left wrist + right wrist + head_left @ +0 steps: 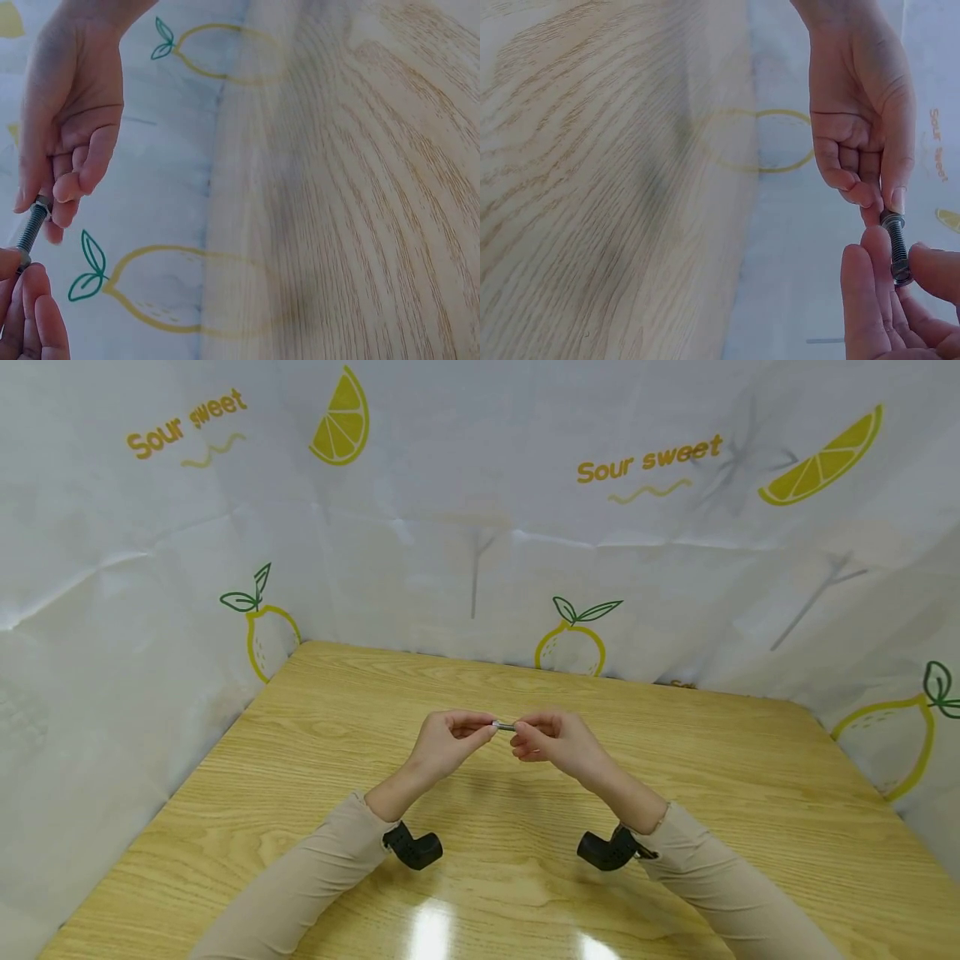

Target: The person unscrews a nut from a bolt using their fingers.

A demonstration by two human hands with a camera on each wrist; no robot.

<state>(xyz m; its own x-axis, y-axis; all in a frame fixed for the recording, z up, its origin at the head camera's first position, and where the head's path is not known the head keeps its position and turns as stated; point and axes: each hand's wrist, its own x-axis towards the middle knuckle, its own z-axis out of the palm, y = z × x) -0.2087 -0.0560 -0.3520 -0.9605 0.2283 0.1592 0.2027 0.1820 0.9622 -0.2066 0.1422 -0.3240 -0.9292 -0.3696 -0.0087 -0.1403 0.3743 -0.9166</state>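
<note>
My left hand (448, 742) and right hand (562, 745) each pinch one end of a slim, silver-grey metal threaded bolt (899, 244). Its ridged shank shows bare between my fingertips, with a wider part at either end; my fingers cover too much to tell head from nut. It bridges the gap between both hands, above the yellowish wood-grained tabletop (330, 735) beneath them.

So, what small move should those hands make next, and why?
Probably a gentle twist by the right hand, the left hand steadying: they pinch opposite ends of the bolt, and bare thread shows between them.
</note>
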